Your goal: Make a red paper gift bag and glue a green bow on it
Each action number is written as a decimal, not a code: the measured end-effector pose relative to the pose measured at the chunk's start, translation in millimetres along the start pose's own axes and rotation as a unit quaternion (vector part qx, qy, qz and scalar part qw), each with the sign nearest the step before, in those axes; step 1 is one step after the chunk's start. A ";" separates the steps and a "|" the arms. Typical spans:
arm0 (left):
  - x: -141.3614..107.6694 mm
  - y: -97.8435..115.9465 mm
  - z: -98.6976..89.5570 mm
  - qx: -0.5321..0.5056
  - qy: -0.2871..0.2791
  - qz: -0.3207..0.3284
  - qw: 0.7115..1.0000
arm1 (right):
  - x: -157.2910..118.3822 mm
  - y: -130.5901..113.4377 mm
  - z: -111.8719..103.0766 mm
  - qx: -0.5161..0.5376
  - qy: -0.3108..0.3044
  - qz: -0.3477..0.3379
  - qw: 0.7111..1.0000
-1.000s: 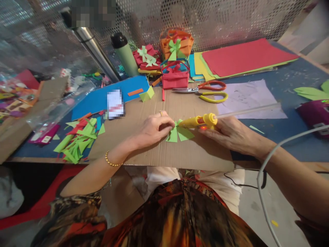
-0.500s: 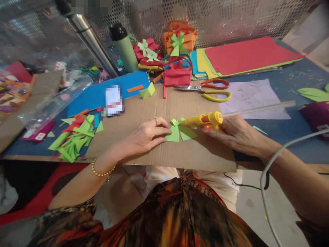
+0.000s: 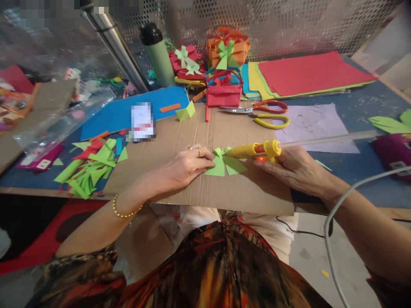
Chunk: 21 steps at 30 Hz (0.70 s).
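Blue tabletop (image 3: 380, 188), partly covered by a sheet of brown cardboard (image 3: 180, 196), as I view it from my remote station. On the near middle of the cardboard lies a light-green paper bow (image 3: 218, 167): small curled loops at its far end, two flat tails flaring toward the near edge, a narrow gap between them. I see the left hand (image 3: 188, 166) resting on the cardboard, fingers drawn together, tips at the bow's left tail; whether they pinch the paper I cannot tell. The right hand (image 3: 295, 167) has its fingers wrapped around the handle of a yellow glue gun (image 3: 252, 149), which shows a red light. Its nozzle points at the bow's knot; contact I cannot confirm. Farther off, scissors (image 3: 253, 112) lie before a small red basket (image 3: 224, 95) of folded paper, with red paper visible beneath its handle. Behind it, an orange basket (image 3: 242, 49) bears a green paper decoration (image 3: 226, 52) in front and shows reddish pieces at its mouth. Left of these stands a green bottle (image 3: 162, 64), black-lidded, its contents hidden from me.
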<state>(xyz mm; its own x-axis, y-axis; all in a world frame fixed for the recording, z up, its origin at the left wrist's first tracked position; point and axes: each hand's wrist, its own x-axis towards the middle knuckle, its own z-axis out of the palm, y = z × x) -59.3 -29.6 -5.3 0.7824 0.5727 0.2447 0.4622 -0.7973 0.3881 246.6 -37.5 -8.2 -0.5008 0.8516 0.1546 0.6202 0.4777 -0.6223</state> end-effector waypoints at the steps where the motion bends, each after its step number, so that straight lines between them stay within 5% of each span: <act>1: 0.4 0.6 -0.1 0.003 0.001 0.000 1.000 | 0.4 0.0 0.6 -0.005 -0.003 0.005 1.000; 21: 2.3 -10.1 5.9 0.094 0.006 0.038 0.995 | -0.6 3.4 -0.3 -0.014 0.016 -0.010 1.000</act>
<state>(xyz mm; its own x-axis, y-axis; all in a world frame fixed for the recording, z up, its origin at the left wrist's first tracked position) -59.7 -21.3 -13.9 0.8138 0.5102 0.2782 0.4722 -0.8596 0.1951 249.2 -36.4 -10.2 -0.4941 0.8478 0.1924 0.6265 0.5007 -0.5974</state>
